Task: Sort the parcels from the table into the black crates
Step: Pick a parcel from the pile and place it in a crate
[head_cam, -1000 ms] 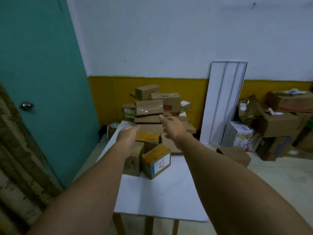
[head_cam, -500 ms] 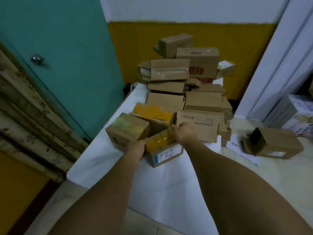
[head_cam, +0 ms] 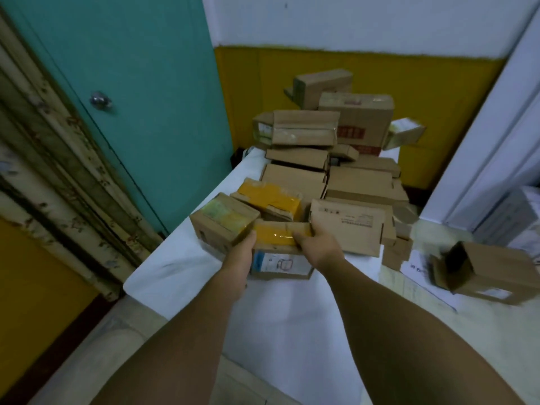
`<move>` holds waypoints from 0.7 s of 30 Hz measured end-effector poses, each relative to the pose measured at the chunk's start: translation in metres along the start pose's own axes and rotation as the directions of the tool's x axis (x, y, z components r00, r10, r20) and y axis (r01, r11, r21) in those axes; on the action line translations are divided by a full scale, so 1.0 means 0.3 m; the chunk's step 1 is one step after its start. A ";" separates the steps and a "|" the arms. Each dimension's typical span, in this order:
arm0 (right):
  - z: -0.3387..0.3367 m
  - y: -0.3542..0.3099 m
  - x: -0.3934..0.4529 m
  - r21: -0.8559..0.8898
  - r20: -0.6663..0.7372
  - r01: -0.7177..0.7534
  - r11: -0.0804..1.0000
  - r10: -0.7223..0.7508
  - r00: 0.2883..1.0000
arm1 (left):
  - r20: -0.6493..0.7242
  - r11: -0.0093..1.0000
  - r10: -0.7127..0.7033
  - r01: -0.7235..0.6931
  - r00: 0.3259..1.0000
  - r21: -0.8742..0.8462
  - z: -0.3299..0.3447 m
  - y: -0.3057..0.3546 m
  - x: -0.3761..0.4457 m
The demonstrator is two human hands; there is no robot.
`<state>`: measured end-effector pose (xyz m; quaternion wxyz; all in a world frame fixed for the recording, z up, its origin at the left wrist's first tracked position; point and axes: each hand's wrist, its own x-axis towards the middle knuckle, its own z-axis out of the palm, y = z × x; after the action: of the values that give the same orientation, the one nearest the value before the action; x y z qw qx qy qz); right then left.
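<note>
A small cardboard parcel with yellow tape (head_cam: pixel 277 249) and a white label on its near face sits at the front of the white table (head_cam: pixel 187 267). My left hand (head_cam: pixel 238 258) grips its left side and my right hand (head_cam: pixel 317 244) grips its top right corner. Close on its left stands a taped box (head_cam: pixel 222 226), and a yellow-topped box (head_cam: pixel 270 200) lies just behind. A heap of brown parcels (head_cam: pixel 330 135) fills the far half of the table. No black crate shows.
A teal door (head_cam: pixel 140 92) stands to the left of the table, with a patterned curtain (head_cam: pixel 49 159) nearer me. A white panel (head_cam: pixel 496 135) leans at the right. An open cardboard box (head_cam: pixel 485 273) lies on the floor to the right.
Both hands came down from above the pile and closed on the yellow-taped parcel. The parcel has turned to face me squarely, and the camera has moved closer to the table.
</note>
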<state>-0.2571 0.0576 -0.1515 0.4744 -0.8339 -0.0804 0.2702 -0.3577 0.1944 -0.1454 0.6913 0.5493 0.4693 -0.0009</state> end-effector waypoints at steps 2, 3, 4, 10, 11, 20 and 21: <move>-0.016 -0.014 -0.049 0.141 -0.012 -0.020 0.990 0.022 1.000 | 0.036 0.998 0.070 -0.069 0.997 -0.009 -0.024 0.018 -0.043; -0.020 -0.023 -0.084 0.211 -0.011 -0.037 0.977 0.040 0.999 | 0.054 0.995 0.095 -0.096 0.994 0.017 -0.038 0.025 -0.068; -0.024 -0.029 -0.119 0.264 -0.013 -0.056 0.963 0.061 0.998 | 0.081 0.993 0.110 -0.113 0.991 0.029 -0.049 0.033 -0.094; -0.026 -0.057 -0.309 0.421 -0.084 -0.046 0.906 0.090 0.992 | 0.152 0.935 0.332 -0.346 0.931 0.075 -0.060 0.077 -0.272; -0.025 -0.064 -0.338 0.438 -0.099 -0.027 0.899 0.078 0.992 | 0.125 0.912 0.393 -0.403 0.911 0.072 -0.057 0.085 -0.297; -0.058 -0.181 -0.479 0.514 -0.090 0.159 0.843 -0.132 0.987 | 0.050 0.860 0.488 -0.470 0.871 -0.199 -0.083 0.143 -0.447; -0.062 -0.200 -0.480 0.531 -0.081 0.151 0.834 -0.128 0.988 | 0.079 0.851 0.504 -0.479 0.860 -0.215 -0.083 0.160 -0.456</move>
<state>-0.3609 0.0197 -0.0401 0.7083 -0.6656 -0.0525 0.2291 -0.4256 0.1619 -0.0189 0.7467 0.5820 0.2640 0.1842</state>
